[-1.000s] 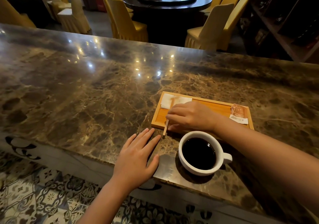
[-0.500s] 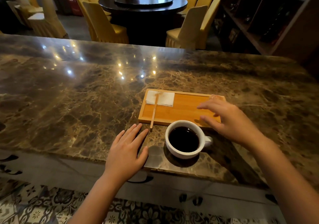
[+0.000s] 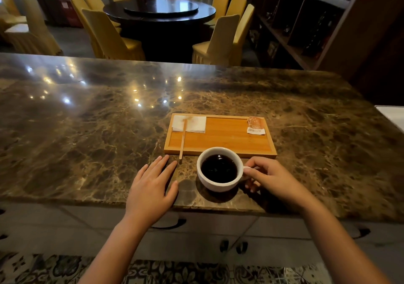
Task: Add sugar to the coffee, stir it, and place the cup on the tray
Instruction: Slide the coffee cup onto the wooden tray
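A white cup (image 3: 218,184) full of black coffee stands on the marble counter (image 3: 87,130), just in front of the wooden tray (image 3: 220,140). My right hand (image 3: 271,178) pinches the cup's handle from the right. My left hand (image 3: 153,187) lies flat on the counter left of the cup, fingers apart. On the tray, a wooden stir stick (image 3: 182,140) rests with one end on a white napkin (image 3: 189,123) and the other over the tray's front edge. An orange sugar packet (image 3: 255,125) lies on the tray's far right corner.
The counter's front edge runs just under my wrists. Beyond the counter are a round dark table (image 3: 159,12) and yellow-covered chairs (image 3: 109,34). Dark shelving (image 3: 306,21) stands at the right. A white surface (image 3: 393,114) shows at the right edge.
My right hand left the stir stick on the tray, moved right across the tray, then came down to the cup's handle. My left hand stayed flat on the counter.
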`<action>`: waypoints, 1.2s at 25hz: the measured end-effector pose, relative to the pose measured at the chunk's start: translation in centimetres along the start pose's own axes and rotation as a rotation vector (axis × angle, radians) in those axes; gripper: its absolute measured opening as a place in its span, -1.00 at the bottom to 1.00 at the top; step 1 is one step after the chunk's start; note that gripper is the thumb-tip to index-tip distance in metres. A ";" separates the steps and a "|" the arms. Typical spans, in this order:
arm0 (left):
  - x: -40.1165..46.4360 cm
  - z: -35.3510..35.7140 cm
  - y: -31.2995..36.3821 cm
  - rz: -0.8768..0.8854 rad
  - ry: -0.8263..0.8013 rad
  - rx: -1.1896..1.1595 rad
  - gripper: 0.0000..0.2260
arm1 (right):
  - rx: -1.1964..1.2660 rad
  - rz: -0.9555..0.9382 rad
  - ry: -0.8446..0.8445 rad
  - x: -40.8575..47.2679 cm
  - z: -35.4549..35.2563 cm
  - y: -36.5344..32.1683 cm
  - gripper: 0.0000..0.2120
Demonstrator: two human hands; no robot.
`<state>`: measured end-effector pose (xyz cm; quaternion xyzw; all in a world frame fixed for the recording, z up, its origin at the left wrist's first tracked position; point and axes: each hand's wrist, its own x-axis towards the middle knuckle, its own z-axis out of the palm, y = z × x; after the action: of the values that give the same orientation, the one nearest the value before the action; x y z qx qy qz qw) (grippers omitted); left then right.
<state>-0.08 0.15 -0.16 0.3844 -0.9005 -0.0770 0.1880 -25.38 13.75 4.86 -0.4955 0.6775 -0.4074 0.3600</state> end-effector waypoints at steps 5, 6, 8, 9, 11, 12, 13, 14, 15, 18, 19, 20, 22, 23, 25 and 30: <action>0.1 0.0 -0.1 0.006 -0.008 0.001 -0.48 | 0.056 -0.051 -0.024 -0.3 0.6 0.2 -0.83; 0.1 0.1 0.0 0.007 -0.009 0.001 -0.49 | 0.055 -0.059 -0.014 -0.3 0.5 0.1 -0.83; 0.1 0.1 -0.1 0.006 -0.005 0.002 -0.48 | 0.069 -0.060 0.004 -0.2 0.3 0.0 -0.82; 0.1 0.1 -0.1 0.006 -0.005 0.001 -0.48 | 0.087 -0.052 0.013 -0.1 0.2 -0.1 -0.82; 0.1 0.1 -0.1 0.010 -0.005 -0.002 -0.47 | 0.114 -0.048 0.024 0.3 -0.3 -0.4 -0.81; 0.1 0.1 -0.1 0.011 -0.005 -0.003 -0.47 | 0.115 -0.060 0.027 0.6 -0.7 -0.6 -0.81; 0.1 0.1 -0.1 0.012 -0.003 -0.004 -0.47 | 0.108 -0.074 0.030 1.1 -1.2 -0.9 -0.80; 0.1 0.1 -0.1 0.011 -0.002 -0.005 -0.47 | 0.108 -0.082 0.037 1.6 -1.6 -1.2 -0.80; 0.1 0.0 -0.1 0.012 -0.001 -0.007 -0.48 | 0.121 -0.079 0.052 2.3 -2.1 -1.4 -0.80; 0.1 0.0 -0.1 0.018 0.002 -0.008 -0.48 | 0.200 -0.064 0.116 4.7 -3.4 -2.1 -0.78; 0.1 0.0 -0.1 0.018 0.005 -0.011 -0.49 | 0.215 -0.072 0.129 5.5 -3.8 -2.2 -0.77; 0.1 0.0 -0.2 0.017 0.009 -0.015 -0.49 | 0.215 -0.074 0.135 6.2 -4.2 -2.3 -0.76; 0.1 0.0 -0.2 0.017 0.018 -0.021 -0.50 | 0.188 -0.053 0.140 7.5 -5.0 -2.3 -0.77; 0.1 0.1 -0.2 0.019 0.021 -0.023 -0.50 | 0.175 -0.037 0.145 8.1 -5.4 -2.2 -0.77; 0.1 0.1 -0.2 0.020 0.024 -0.025 -0.50 | 0.162 -0.008 0.153 9.0 -5.8 -1.8 -0.76; 0.1 0.3 -0.3 0.022 0.022 -0.022 -0.50 | 0.152 0.010 0.147 10.3 -5.7 -1.1 -0.76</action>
<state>-0.04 -0.16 -0.45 0.3733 -0.9017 -0.0808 0.2027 -32.58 4.71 7.31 -0.4320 0.6717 -0.4911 0.3478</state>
